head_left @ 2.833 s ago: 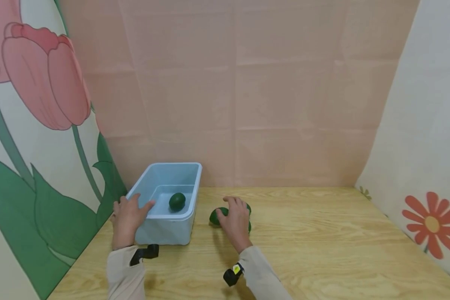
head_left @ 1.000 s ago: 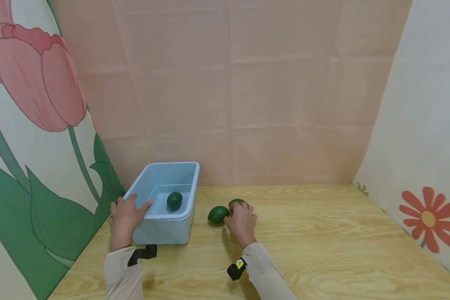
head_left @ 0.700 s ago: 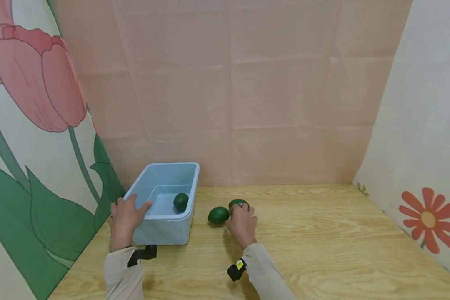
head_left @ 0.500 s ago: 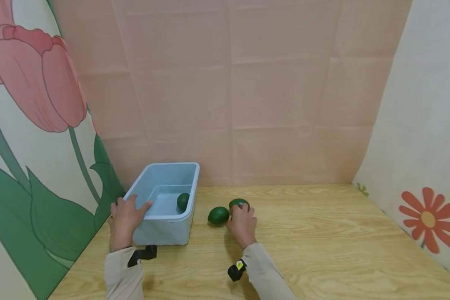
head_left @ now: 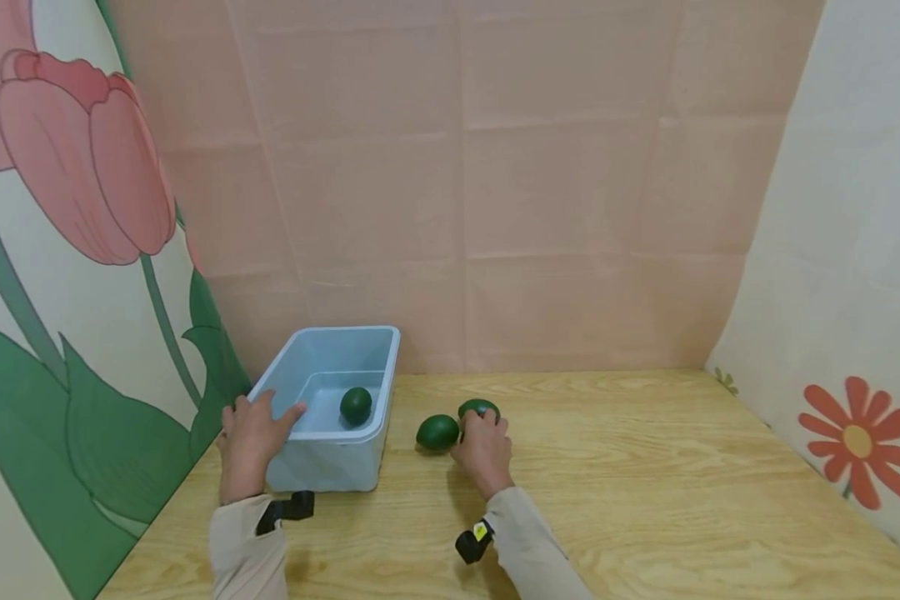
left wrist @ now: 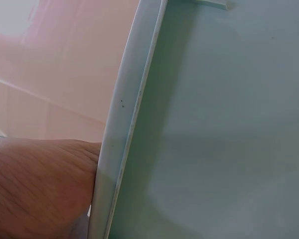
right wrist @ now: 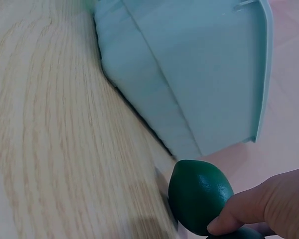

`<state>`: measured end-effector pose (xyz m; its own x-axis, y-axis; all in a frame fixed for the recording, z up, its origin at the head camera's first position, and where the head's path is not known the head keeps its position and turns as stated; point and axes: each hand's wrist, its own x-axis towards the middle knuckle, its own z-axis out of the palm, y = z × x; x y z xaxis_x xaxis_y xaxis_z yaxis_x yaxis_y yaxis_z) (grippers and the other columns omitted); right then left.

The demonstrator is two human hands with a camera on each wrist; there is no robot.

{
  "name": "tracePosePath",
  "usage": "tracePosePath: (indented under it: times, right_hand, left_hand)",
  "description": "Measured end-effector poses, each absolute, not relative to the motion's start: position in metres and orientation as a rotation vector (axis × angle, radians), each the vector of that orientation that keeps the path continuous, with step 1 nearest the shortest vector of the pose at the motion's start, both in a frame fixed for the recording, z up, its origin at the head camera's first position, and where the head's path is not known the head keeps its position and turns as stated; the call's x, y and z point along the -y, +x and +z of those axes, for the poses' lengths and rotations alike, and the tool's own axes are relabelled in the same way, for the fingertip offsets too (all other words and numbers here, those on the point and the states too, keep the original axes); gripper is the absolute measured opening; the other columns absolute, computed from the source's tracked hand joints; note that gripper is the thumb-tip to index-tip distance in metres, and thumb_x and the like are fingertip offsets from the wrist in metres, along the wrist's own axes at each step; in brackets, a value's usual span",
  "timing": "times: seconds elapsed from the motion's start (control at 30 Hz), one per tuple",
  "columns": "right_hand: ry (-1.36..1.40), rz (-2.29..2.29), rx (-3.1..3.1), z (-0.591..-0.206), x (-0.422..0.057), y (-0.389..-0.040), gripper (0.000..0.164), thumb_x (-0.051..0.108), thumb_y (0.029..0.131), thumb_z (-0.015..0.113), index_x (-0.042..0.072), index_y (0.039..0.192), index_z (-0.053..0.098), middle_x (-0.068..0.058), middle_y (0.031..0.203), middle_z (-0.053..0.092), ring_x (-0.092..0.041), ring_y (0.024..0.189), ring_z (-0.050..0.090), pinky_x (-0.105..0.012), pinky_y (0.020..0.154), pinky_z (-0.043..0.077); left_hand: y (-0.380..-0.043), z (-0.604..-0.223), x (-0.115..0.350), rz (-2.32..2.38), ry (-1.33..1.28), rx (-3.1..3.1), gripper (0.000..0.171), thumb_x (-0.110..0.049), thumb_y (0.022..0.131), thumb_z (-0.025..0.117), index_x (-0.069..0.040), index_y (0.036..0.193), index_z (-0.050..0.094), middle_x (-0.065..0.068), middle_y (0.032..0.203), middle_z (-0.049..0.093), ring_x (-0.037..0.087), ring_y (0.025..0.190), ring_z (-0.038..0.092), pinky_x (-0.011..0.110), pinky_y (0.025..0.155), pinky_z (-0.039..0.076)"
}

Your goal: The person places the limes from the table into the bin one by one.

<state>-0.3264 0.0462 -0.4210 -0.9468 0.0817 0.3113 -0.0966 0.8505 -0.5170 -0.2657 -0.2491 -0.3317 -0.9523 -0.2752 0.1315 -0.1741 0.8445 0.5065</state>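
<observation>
A light blue plastic bin (head_left: 322, 462) stands at the left of the table, with one dark green lime (head_left: 356, 406) inside. My left hand (head_left: 255, 442) holds the bin's near left corner, thumb over the rim and fingers along the outer side. To the right of the bin lies another lime (head_left: 437, 432). Beside it my right hand (head_left: 485, 450) is curled down, fingertips at a lime (head_left: 480, 407) behind it. In the right wrist view, the thumb (right wrist: 239, 214) presses a dark green lime (right wrist: 241, 233), mostly out of frame, next to the fully visible one (right wrist: 199, 194).
The wood-grain table (head_left: 645, 483) extends to the right. A pink sheet (head_left: 532, 192) backs it. Flower-printed panels stand at the left (head_left: 82, 167) and right (head_left: 855, 250). Black cameras are strapped to both wrists.
My right hand has shifted slightly right and off the left lime, then stayed nearly still. The lime in the bin has rolled right and back. My left hand keeps its place on the rim.
</observation>
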Motion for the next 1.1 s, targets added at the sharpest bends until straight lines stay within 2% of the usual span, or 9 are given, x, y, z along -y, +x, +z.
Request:
tracePosePath:
  times: [0.4,0.7,1.1]
  right_hand:
    - [0.014,0.820,2.720,-0.416,-0.047,-0.325,0.037,0.013,0.071,0.079,0.008,0.105,0.068,-0.017,0.113,0.057,-0.038,0.107,0.049,-0.052,0.075,0.050]
    - [-0.004,0.886,2.745,-0.414,-0.047,-0.326,0.043,0.021,0.074,0.078,0.009,0.113,0.066,-0.016,0.118,0.056,-0.039,0.115,0.048,-0.053,0.079,0.050]
    - [0.007,0.962,2.716,-0.408,-0.046,-0.326,0.041,0.022,0.076,0.074,0.008,0.114,0.064,-0.014,0.117,0.056,-0.035,0.114,0.048,-0.046,0.072,0.051]
  left_hand:
    - [-0.267,-0.333,0.249,-0.741,0.339,2.821,0.072,-0.047,0.096,0.051,0.003,0.145,0.033,0.040,0.141,0.025,0.058,0.132,0.017,0.078,0.098,0.023]
    - [-0.268,-0.334,0.252,-0.727,0.322,2.838,0.074,-0.049,0.095,0.050,0.003,0.145,0.033,0.041,0.140,0.025,0.060,0.131,0.018,0.078,0.098,0.024]
    - [-0.268,-0.335,0.252,-0.719,0.315,2.824,0.074,-0.049,0.095,0.051,0.003,0.145,0.034,0.042,0.140,0.026,0.061,0.131,0.018,0.079,0.098,0.024]
